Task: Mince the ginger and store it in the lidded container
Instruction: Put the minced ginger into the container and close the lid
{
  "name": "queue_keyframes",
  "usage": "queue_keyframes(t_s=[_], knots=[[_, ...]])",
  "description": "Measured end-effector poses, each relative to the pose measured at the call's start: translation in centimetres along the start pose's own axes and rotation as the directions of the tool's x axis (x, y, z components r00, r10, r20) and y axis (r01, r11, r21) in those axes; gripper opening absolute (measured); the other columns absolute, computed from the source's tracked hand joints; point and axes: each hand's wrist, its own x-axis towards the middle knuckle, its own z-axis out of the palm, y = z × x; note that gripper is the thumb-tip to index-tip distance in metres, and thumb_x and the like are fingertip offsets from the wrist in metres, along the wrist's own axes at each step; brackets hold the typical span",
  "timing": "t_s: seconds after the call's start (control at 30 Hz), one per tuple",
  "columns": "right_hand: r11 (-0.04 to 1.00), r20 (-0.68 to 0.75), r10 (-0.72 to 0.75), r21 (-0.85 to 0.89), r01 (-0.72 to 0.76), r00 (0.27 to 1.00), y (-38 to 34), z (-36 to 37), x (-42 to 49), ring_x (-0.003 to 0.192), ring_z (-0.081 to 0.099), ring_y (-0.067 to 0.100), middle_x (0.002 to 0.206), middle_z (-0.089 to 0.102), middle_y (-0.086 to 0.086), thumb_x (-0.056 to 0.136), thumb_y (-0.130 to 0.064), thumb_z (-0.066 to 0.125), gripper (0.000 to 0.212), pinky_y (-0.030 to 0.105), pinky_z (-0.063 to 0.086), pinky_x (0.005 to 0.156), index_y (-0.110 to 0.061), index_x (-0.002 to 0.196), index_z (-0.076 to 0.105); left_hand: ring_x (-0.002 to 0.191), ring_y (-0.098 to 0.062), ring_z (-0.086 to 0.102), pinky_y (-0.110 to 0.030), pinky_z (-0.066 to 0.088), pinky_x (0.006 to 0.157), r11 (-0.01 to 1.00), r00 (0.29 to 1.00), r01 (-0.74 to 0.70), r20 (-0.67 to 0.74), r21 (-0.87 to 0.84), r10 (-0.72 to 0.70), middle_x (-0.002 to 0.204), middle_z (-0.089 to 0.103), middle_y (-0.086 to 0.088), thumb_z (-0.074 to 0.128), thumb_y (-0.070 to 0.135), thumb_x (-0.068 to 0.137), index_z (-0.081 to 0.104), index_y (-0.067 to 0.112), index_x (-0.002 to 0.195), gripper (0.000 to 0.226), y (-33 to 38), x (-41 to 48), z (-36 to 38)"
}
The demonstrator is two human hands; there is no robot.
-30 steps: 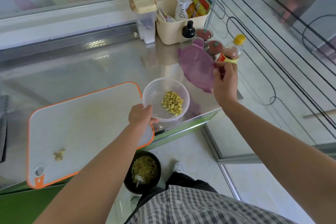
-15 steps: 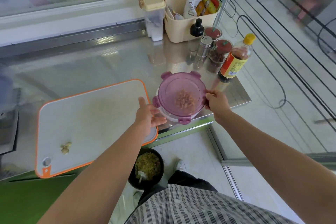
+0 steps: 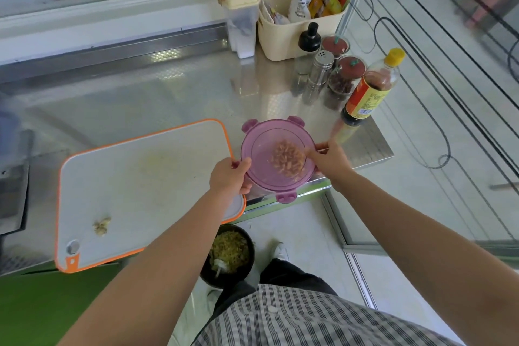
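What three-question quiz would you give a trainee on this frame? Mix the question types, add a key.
1. True or false: the minced ginger shows through the purple lid.
2. What lies on the cutting board? A) a knife B) a ginger scrap C) a bottle
3. Short answer: which hand grips the lid's edge on the side nearer the cutting board?

Key:
1. True.
2. B.
3. The left hand.
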Motion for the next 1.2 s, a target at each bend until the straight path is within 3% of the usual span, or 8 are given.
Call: queue_keyframes(t_s=[0.13, 0.23, 0.43, 0.57, 0.67, 0.93, 1.07, 1.2], knots=[[0.989, 0.170, 0.062, 0.119, -0.083, 0.983, -0.1, -0.5, -0.2, 0.065, 0.058, 0.029, 0.088, 0.059, 0.024, 0.088, -0.019, 0.066, 0.021, 0.033, 0.059, 0.055, -0.001, 0.094, 0.057, 0.118, -0.039, 0.047, -0.043, 0.041, 0.095, 0.839, 0.946, -0.136, -0.182, 0.527, 0.268, 0.130, 0.046, -0.023, 0.061, 0.040, 0.089, 0.043, 0.008, 0.129, 0.055, 0.7, -0.2, 0.5], [0.995, 0.242, 0.033, 0.085, -0.055, 0.970, -0.4, -0.8, -1.1, 0.054, 0.053, 0.023, 0.071, 0.057, 0.017, 0.092, -0.020, 0.061, 0.022, 0.030, 0.048, 0.053, -0.007, 0.075, 0.056, 0.143, -0.038, 0.009, -0.048, 0.017, 0.114, 0.484, 0.827, -0.398, 0.077, 0.780, 0.556, 0.157, 0.008, -0.017, 0.051, 0.060, 0.087, 0.019, 0.029, 0.150, 0.077, 2.2, -1.8, 1.7], [0.995, 0.482, 0.104, -0.041, -0.096, 0.870, 0.6, -1.6, -1.9, 0.063, 0.058, 0.020, 0.076, 0.061, 0.014, 0.093, -0.023, 0.059, 0.020, 0.031, 0.054, 0.065, -0.004, 0.091, 0.055, 0.139, -0.035, -0.031, -0.062, -0.012, 0.111, 0.297, 0.877, -0.455, 0.364, 0.839, 0.313, 0.153, -0.034, -0.010, 0.042, 0.091, 0.062, -0.009, 0.041, 0.149, 0.112, 1.1, -1.5, 3.5], [0.999, 0.258, -0.034, 0.043, 0.024, 0.966, 0.0, -0.8, -0.5, 0.087, 0.063, 0.020, 0.111, 0.057, 0.009, 0.090, -0.029, 0.063, 0.043, 0.026, 0.053, 0.064, -0.010, 0.123, 0.045, 0.137, -0.036, -0.035, -0.068, -0.017, 0.105, 0.297, 0.893, -0.435, 0.363, 0.850, 0.266, 0.153, -0.033, -0.009, 0.040, 0.093, 0.059, 0.004, 0.038, 0.148, 0.111, 1.9, -1.1, 3.4], [0.991, 0.096, -0.135, 0.021, 0.133, 0.986, -0.5, 0.4, 0.7, 0.091, 0.065, 0.025, 0.107, 0.064, 0.009, 0.088, -0.030, 0.064, 0.026, 0.037, 0.056, 0.071, -0.017, 0.109, 0.055, 0.135, -0.042, -0.036, -0.071, -0.021, 0.099, 0.187, 0.894, -0.407, 0.347, 0.894, 0.283, 0.152, -0.032, -0.017, 0.041, 0.098, 0.049, 0.008, 0.029, 0.148, 0.125, 2.1, -1.5, 4.0], [0.995, 0.140, -0.059, 0.084, 0.048, 0.988, -0.5, 0.9, 1.2, 0.064, 0.056, 0.014, 0.095, 0.059, 0.009, 0.093, -0.017, 0.057, 0.026, 0.020, 0.045, 0.046, -0.006, 0.115, 0.050, 0.136, -0.040, -0.035, -0.073, -0.013, 0.101, 0.035, 0.840, -0.453, 0.414, 0.891, 0.351, 0.149, -0.033, -0.024, 0.044, 0.095, 0.051, -0.007, 0.012, 0.151, 0.139, 1.5, -2.4, 4.4], [0.994, 0.163, -0.050, 0.109, 0.032, 0.985, -0.3, 1.2, 1.2, 0.080, 0.058, 0.019, 0.107, 0.058, 0.013, 0.095, -0.017, 0.053, 0.025, 0.031, 0.054, 0.064, -0.004, 0.116, 0.053, 0.142, -0.039, -0.023, -0.074, -0.007, 0.104, 0.003, 0.781, -0.497, 0.447, 0.867, 0.436, 0.155, -0.023, -0.020, 0.051, 0.090, 0.054, -0.002, 0.010, 0.152, 0.137, -0.1, -2.3, 3.6], [0.994, 0.157, -0.063, 0.103, 0.047, 0.986, -0.1, 1.2, 1.2, 0.087, 0.057, 0.022, 0.108, 0.058, 0.013, 0.095, -0.018, 0.052, 0.023, 0.046, 0.054, 0.083, -0.005, 0.114, 0.052, 0.134, -0.040, -0.038, -0.074, -0.018, 0.100, -0.009, 0.813, -0.497, 0.469, 0.868, 0.346, 0.149, -0.035, -0.022, 0.042, 0.096, 0.050, -0.018, 0.007, 0.148, 0.146, 0.8, -2.3, 3.8]])
